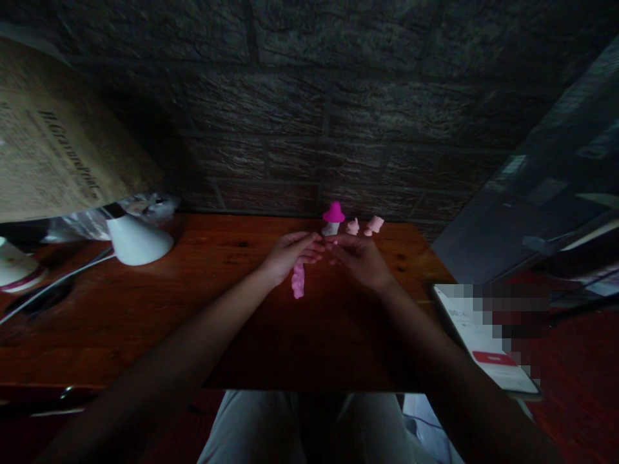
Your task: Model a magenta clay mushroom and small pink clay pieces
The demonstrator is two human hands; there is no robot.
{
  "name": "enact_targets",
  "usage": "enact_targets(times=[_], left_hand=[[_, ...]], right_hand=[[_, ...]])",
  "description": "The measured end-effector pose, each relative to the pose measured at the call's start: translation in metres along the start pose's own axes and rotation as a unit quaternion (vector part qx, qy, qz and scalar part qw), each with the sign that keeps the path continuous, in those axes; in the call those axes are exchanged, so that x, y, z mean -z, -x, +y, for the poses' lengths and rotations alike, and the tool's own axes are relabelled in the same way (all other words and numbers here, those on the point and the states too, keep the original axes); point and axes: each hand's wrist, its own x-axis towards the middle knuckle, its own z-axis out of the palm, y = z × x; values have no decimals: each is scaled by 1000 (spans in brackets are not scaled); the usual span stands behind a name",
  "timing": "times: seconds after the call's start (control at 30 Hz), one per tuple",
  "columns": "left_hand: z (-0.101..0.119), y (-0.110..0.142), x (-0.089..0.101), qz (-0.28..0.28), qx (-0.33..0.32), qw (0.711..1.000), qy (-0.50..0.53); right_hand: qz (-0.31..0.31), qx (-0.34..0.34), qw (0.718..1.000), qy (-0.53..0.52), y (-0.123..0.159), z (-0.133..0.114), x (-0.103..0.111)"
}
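My left hand [294, 252] and my right hand [360, 259] meet fingertip to fingertip above the wooden table. Both are closed in a pinch. A tiny pink spot shows at the right fingertips, too small to name, and whatever the left fingers hold is hidden. Below the left hand lies a lumpy pink strip [298, 282] that looks like modelling clay, its upper end covered by the fingers. Just behind the hands stands a mushroom figure [333, 214] with a magenta cap and whitish stem. To its right are a small pale pink lump [353, 226] and another pale pink piece [375, 224].
A lamp with a white base [138, 240] and printed paper shade [72, 135] stands at the left, beside a paper cup [18, 267]. A tablet or phone [483, 341] lies at the table's right edge. A dark brick wall [290, 109] rises behind.
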Motion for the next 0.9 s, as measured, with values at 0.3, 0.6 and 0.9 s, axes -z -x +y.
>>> enact_targets(times=[0.3, 0.6, 0.9], left_hand=[[1, 0, -1, 18, 17, 1000, -3], [-1, 0, 0, 5, 9, 1000, -2], [-1, -2, 0, 10, 7, 1000, -13]], right_hand=[[44, 6, 999, -10, 1, 0, -2], [30, 10, 998, -62, -1, 4, 0], [-38, -20, 995, -92, -2, 4, 2]])
